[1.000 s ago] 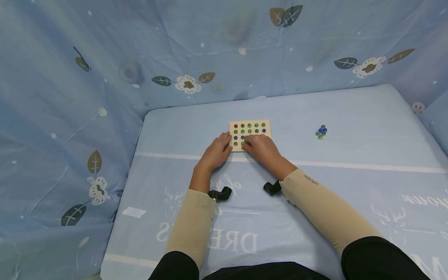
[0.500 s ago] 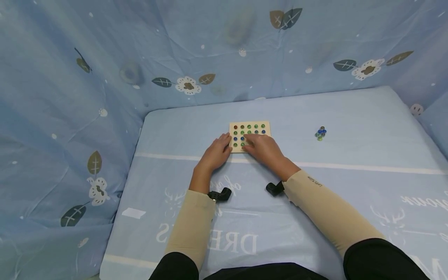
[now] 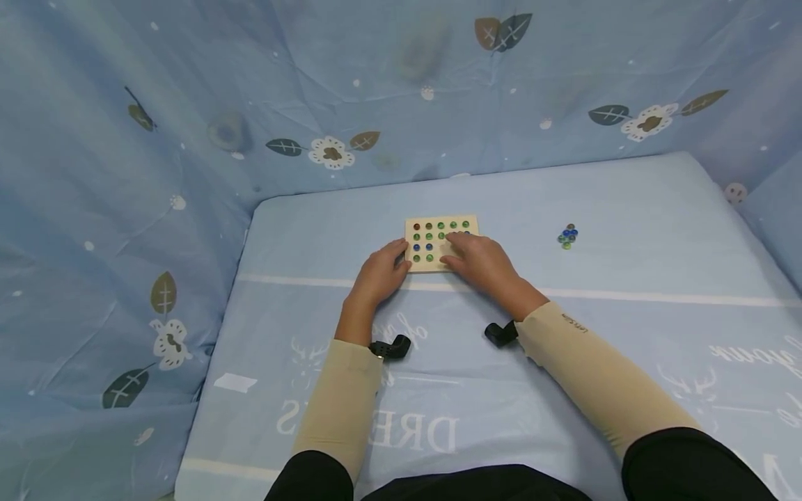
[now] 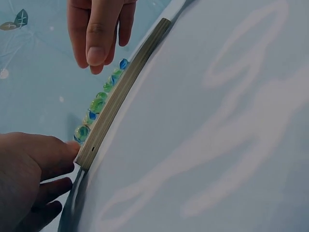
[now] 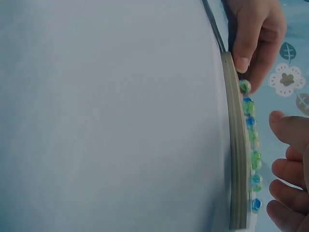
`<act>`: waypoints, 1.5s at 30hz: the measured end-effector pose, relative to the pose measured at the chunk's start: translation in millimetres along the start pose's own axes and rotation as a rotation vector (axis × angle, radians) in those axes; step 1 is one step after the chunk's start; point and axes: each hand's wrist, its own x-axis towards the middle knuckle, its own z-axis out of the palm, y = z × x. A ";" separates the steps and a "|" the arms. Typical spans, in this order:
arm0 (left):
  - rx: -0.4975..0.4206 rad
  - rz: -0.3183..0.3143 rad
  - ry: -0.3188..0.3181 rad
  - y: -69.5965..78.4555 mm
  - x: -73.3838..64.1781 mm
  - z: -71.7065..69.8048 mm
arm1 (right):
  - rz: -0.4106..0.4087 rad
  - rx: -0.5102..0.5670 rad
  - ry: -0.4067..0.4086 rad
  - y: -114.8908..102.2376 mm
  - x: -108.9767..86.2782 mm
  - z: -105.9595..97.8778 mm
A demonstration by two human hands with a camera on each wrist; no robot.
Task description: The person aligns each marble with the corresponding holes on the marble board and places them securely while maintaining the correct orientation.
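A pale wooden board (image 3: 437, 251) with rows of green, blue and reddish-brown glass marbles (image 3: 441, 236) lies flat on the bed-like surface. My left hand (image 3: 379, 273) rests against its left edge, thumb at the near left corner. In the left wrist view the thumb touches the board's end beside a marble (image 4: 81, 133). Over the board's right part hovers my right hand (image 3: 484, 263), hiding several places there. The right wrist view shows that hand (image 5: 292, 174) with thumb and fingers apart, beside the marbles, and nothing visible between them.
A small cluster of loose marbles (image 3: 567, 236) lies to the right of the board. Blue printed cloth (image 3: 388, 90) rises behind the surface and at its left. A white paper-like patch (image 3: 235, 382) lies near the left edge.
My right hand has shifted right across the board, and its thumb and fingers have spread apart, uncovering marbles in the second column. The left hand keeps its place at the edge.
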 end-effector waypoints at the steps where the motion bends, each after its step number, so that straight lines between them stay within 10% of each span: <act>1: -0.004 0.004 0.020 -0.2 -0.1 -0.1 | 0.003 -0.001 -0.001 0.7 -0.5 -0.9; 17: 0.068 0.035 0.102 -4.7 0.4 2.9 | 0.076 0.016 -0.015 17.5 -12.1 -22.5; 45: 0.051 0.042 0.041 -0.4 1.5 7.4 | 0.295 -0.013 0.153 134.2 -69.1 -93.9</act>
